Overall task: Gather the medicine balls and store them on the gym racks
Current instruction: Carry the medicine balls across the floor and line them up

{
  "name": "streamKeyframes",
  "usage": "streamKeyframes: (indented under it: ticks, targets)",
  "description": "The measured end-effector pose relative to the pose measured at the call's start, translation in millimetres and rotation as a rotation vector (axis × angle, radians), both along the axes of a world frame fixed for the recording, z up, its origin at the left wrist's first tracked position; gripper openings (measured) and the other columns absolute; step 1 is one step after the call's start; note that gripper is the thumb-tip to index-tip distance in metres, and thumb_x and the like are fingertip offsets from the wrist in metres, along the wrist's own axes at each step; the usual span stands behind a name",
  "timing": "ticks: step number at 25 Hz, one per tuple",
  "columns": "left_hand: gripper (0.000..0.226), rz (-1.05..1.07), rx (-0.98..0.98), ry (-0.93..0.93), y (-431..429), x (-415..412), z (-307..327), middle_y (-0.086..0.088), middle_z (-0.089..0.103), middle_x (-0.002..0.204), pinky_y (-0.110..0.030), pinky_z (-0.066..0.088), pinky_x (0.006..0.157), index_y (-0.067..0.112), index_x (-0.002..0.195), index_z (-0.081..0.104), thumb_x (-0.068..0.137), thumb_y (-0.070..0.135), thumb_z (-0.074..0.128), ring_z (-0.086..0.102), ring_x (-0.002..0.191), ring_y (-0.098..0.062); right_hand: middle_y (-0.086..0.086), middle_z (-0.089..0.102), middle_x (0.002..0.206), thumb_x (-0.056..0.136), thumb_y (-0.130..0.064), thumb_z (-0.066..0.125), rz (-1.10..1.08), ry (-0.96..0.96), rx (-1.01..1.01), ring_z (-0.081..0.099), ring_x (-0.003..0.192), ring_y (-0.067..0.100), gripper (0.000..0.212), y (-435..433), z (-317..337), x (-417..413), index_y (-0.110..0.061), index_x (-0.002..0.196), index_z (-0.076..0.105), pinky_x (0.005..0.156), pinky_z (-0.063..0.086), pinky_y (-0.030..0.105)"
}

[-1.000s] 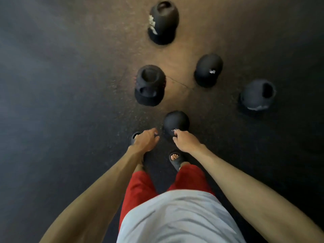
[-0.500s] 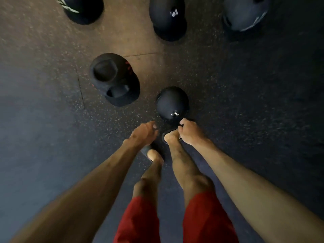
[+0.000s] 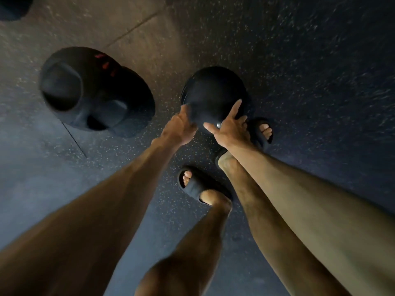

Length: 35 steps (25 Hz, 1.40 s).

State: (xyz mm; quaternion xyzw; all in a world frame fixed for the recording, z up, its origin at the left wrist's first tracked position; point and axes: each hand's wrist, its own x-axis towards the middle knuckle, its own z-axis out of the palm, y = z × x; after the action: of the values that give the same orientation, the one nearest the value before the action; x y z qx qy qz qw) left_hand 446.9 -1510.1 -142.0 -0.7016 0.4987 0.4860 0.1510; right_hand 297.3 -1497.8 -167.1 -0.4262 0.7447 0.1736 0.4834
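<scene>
**Small medicine ball**: black, smooth, round. It sat between the two hands, touching the fingers of both, down at the floor. Whether it rested on the floor or was raised clear of it could not be told. A small pale mark showed on its near side, beside the right thumb.

**Left hand**: placed at the ball's near-left side. The fingers lay against the ball's surface and were blurred by motion. Whether they were curled round it or flat could not be told.

**Right hand**: placed at the ball's near-right side. The fingers were released, straight and spread. The forefinger lay up the ball's right flank and the thumb pointed across its near face toward the left hand.

**Larger medicine ball**: black, with moulded grip recesses and red marks on top. It stood on the floor to the left of the left fingers, well apart from them and from the small ball.

**Dark rounded object**: cut off at the upper left corner, far beyond and to the left of the left fingers. Its kind could not be told.

**Floor**: dark speckled rubber, with a seam running beyond the fingers.

**Sandals**: black, open-toed.
- Right sandal: just to the right of the right fingers, partly behind the hand.
- Left sandal: nearer the person than either hand's fingers.
</scene>
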Motion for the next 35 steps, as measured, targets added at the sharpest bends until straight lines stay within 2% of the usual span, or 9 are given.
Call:
streamKeyframes:
  ticks: [5, 10, 14, 16, 19, 24, 27, 32, 35]
  targets:
    - [0.089, 0.015, 0.085, -0.010, -9.7, -6.0, -29.8, -0.019, 0.032, 0.159, -0.038, 0.042, 0.105, 0.019, 0.159, -0.015, 0.103, 0.030, 0.054, 0.048, 0.135, -0.037, 0.026, 0.043, 0.150, 0.094, -0.060, 0.055, -0.343, -0.044, 0.000, 0.045, 0.135, 0.043, 0.105, -26.5, -29.5, -32.3, -0.024, 0.157, -0.021, 0.109, 0.037, 0.055]
    - [0.117, -0.014, 0.042, 0.035, -48.0, -38.7, -51.9, -0.017, 0.028, 0.161, -0.047, 0.036, 0.117, 0.029, 0.157, -0.019, 0.087, 0.047, 0.073, 0.037, 0.143, -0.037, 0.012, 0.038, 0.158, 0.102, -0.057, 0.041, -0.507, -0.103, -0.019, 0.036, 0.143, 0.037, 0.080, -55.8, -40.0, -90.9, -0.020, 0.162, 0.003, 0.117, 0.023, 0.052]
    - [0.116, -0.209, -0.158, -0.001, -77.4, -81.4, -56.6, -0.021, 0.025, 0.161, -0.056, 0.032, 0.115, 0.014, 0.159, -0.010, 0.085, 0.067, 0.062, 0.031, 0.144, -0.042, 0.019, 0.041, 0.151, 0.102, -0.058, 0.034, -0.644, -0.032, -0.160, 0.043, 0.136, 0.041, 0.065, -65.4, -52.9, -124.9, -0.020, 0.155, 0.026, 0.109, 0.037, 0.054]
    - [0.114, -0.252, -0.225, -0.075, -90.6, -99.6, -57.2, -0.024, 0.030, 0.157, -0.060, 0.031, 0.114, 0.012, 0.160, -0.003, 0.084, 0.072, 0.058, 0.031, 0.143, -0.044, 0.021, 0.031, 0.154, 0.103, -0.048, 0.043, -0.533, 0.002, -0.321, 0.039, 0.137, 0.042, 0.063, -53.1, -44.1, -132.0, -0.022, 0.157, 0.021, 0.106, 0.042, 0.053]
    - [0.113, -0.281, -0.280, -0.185, -122.5, -141.3, -49.9, -0.027, 0.041, 0.143, -0.062, 0.032, 0.111, 0.012, 0.155, 0.019, 0.073, 0.076, 0.065, 0.042, 0.133, -0.046, 0.018, 0.013, 0.162, 0.095, -0.045, 0.059, -0.221, -0.051, -0.524, 0.029, 0.144, 0.039, 0.087, -26.6, -26.2, -123.4, -0.025, 0.160, 0.004, 0.107, 0.044, 0.053]
    - [0.094, -0.330, -0.393, -0.101, -168.5, -219.6, -45.4, -0.025, 0.033, 0.144, -0.057, 0.043, 0.105, 0.013, 0.148, 0.033, 0.082, 0.074, 0.059, 0.042, 0.128, -0.047, 0.016, -0.013, 0.166, 0.084, -0.059, 0.069, -0.594, -0.111, -0.338, 0.005, 0.153, 0.039, 0.120, -70.1, -41.6, -137.0, -0.027, 0.157, -0.021, 0.117, 0.028, 0.055]
    - [0.078, -0.310, -0.534, 0.167, -179.9, -214.5, -52.2, -0.020, 0.039, 0.136, -0.054, 0.048, 0.099, 0.013, 0.146, 0.043, 0.087, 0.063, 0.054, 0.048, 0.121, -0.037, 0.015, 0.000, 0.167, 0.089, -0.060, 0.062, -0.700, -0.102, -0.285, 0.013, 0.152, 0.038, 0.109, -108.3, -50.9, -183.9, -0.028, 0.159, -0.015, 0.115, 0.030, 0.057]
    - [0.126, -0.642, -0.348, 0.239, -204.3, -220.5, -73.4, -0.022, 0.022, 0.159, -0.061, 0.036, 0.110, 0.036, 0.159, -0.003, 0.064, 0.072, 0.071, 0.033, 0.138, -0.043, 0.019, 0.037, 0.156, 0.100, -0.063, 0.035, -0.977, -0.024, -0.248, 0.037, 0.142, 0.037, 0.079, -154.4, -66.7, -253.9, -0.014, 0.159, 0.019, 0.112, 0.033, 0.048]
    - [0.131, -0.636, -0.277, 0.223, -232.6, -258.3, -77.2, -0.023, 0.021, 0.156, -0.062, 0.039, 0.108, 0.049, 0.155, -0.005, 0.062, 0.051, 0.088, 0.035, 0.136, -0.047, 0.020, 0.048, 0.144, 0.103, -0.058, 0.033, -1.046, 0.045, -0.286, 0.048, 0.130, 0.039, 0.065, -166.7, -66.7, -285.0, -0.011, 0.147, 0.038, 0.103, 0.040, 0.046]
